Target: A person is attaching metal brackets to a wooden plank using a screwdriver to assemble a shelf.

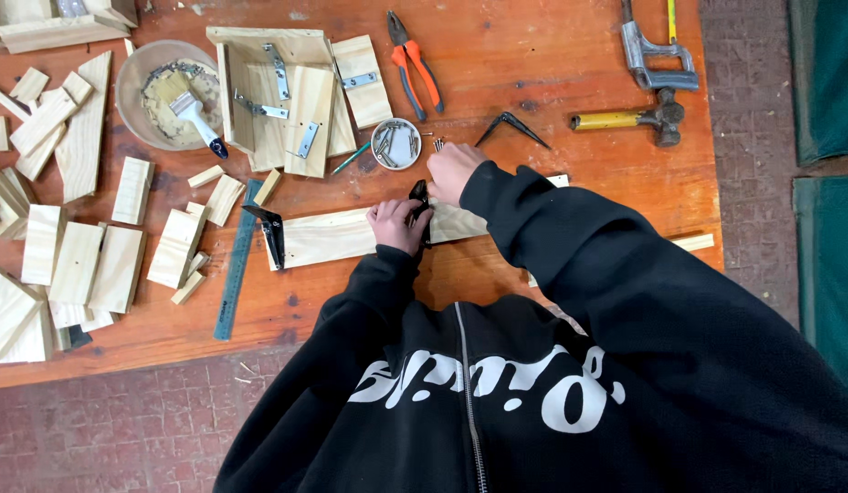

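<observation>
A long pale wooden plank (328, 236) lies across the orange table. A black metal bracket (272, 233) sits on its left end. My left hand (396, 225) presses on the plank's middle and holds a second black bracket (420, 196) against it. My right hand (452, 170) is closed just above that bracket, fingers pinched near some small screws (438, 143); what it pinches is too small to tell. Both arms wear black sleeves.
A round tin of screws (395, 143), orange pliers (413, 64), a loose black bracket (512, 126), a hammer (629, 118) and a saw (657, 55) lie behind. A hinged wooden assembly (291, 96), a bowl with a brush (168, 91), a ruler (237, 265) and several wood offcuts (77, 265) fill the left.
</observation>
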